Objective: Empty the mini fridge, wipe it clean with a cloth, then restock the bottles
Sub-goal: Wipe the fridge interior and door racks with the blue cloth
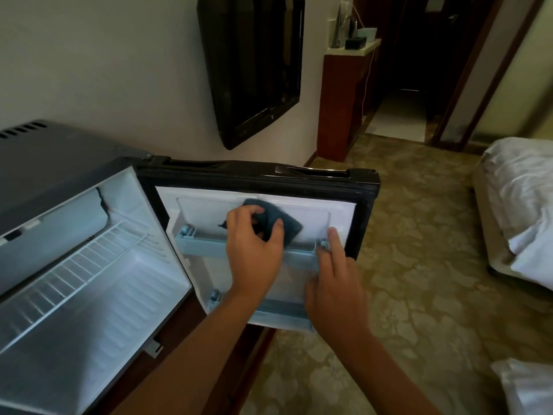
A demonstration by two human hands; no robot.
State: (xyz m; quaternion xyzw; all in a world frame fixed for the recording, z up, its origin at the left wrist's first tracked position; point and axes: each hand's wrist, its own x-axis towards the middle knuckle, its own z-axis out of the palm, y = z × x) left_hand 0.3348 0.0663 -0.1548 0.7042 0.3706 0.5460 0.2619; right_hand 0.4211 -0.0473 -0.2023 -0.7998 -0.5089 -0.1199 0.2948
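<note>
The mini fridge (59, 163) stands at the left with its door (363, 211) swung wide open. Its white inside holds only a wire shelf (80, 265); I see no bottles. My left hand (254, 250) grips a dark blue-grey cloth (278, 220) and holds it against the door's white inner panel, just above the upper door rack (200, 244). My right hand (335, 289) reaches to the right end of that rack, its fingers touching the rack's end piece. A lower door rack (278, 310) shows partly behind my forearms.
A flat television (254, 64) hangs on the wall above the door. A wooden counter (341, 94) with small items stands by a dark hallway. Patterned carpet (404, 265) spreads to the right, where a bed with white linen (523, 205) sits.
</note>
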